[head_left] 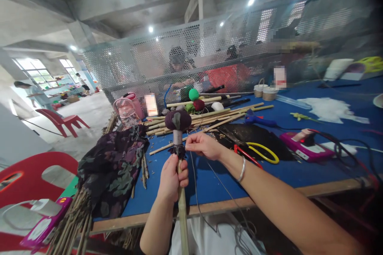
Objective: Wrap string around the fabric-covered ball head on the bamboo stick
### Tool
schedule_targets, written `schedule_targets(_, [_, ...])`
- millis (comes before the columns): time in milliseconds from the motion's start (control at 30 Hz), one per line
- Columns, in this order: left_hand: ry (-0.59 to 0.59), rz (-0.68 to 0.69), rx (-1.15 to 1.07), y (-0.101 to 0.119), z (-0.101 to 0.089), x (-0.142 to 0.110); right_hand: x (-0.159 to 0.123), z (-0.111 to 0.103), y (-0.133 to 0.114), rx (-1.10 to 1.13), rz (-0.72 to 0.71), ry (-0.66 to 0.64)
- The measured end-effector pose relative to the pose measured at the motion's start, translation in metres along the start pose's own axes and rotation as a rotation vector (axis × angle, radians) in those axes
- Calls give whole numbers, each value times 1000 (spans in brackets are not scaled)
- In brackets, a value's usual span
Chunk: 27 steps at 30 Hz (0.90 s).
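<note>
My left hand (pixel 172 178) is closed around a bamboo stick (pixel 182 215) held upright over the table's front edge. The stick is topped by a dark purple fabric ball (pixel 178 120), bound at the neck with thread. My right hand (pixel 203 145), with a silver bangle on its wrist, pinches a thin thread (pixel 194 179) right beside the neck of the ball. The thread hangs down toward my lap.
The blue table (pixel 269 171) carries a row of bamboo sticks (pixel 209 117), scissors with yellow and red handles (pixel 260 152), a blue glue gun (pixel 259 120), a pink device (pixel 305 149) and dark cloth (pixel 112 167). Red plastic chairs (pixel 64 121) stand left. People sit behind a mesh screen (pixel 209 51).
</note>
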<state>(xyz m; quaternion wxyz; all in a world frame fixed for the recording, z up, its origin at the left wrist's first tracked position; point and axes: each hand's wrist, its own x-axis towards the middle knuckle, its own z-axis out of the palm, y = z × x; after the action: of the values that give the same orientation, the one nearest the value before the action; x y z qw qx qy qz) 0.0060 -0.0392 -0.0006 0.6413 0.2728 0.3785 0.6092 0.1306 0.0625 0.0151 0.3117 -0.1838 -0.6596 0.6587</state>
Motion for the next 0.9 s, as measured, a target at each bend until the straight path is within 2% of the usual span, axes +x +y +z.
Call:
schedule_targets(133, [-12,-18,-22,-1,-1,0,0,-2,0,-18,-17,2])
schedule_targets(333, [-101,-100,-130,1,-1,-3,3,-1,2,23,-7,-12])
schedule_targets(433, [-199,-150,-200,3,-3,-4,4,1,2,113,24,-25])
schedule_targets(533, [-351,-246,-259,3,-8,-4,2,2,2,212,24,-31])
schedule_targets(600, [-436,-323,-292,2,-10,-5,0,1,1,250,33,-95])
schedule_targets(667, [-465,-378,-290,2,-12,-4,-2,-1,0,265,49,-162])
schedule_targets(733, [-419,-388,-205,5,-10,0,-3,-5,-1,254,26,-146])
schedule_targets(800, [-283,-310,-24,12,-4,6,-3,-10,-4,206,-39,-48])
schedule_targets(900, [10,6,318,29,11,19,-2,-18,-11,105,-90,85])
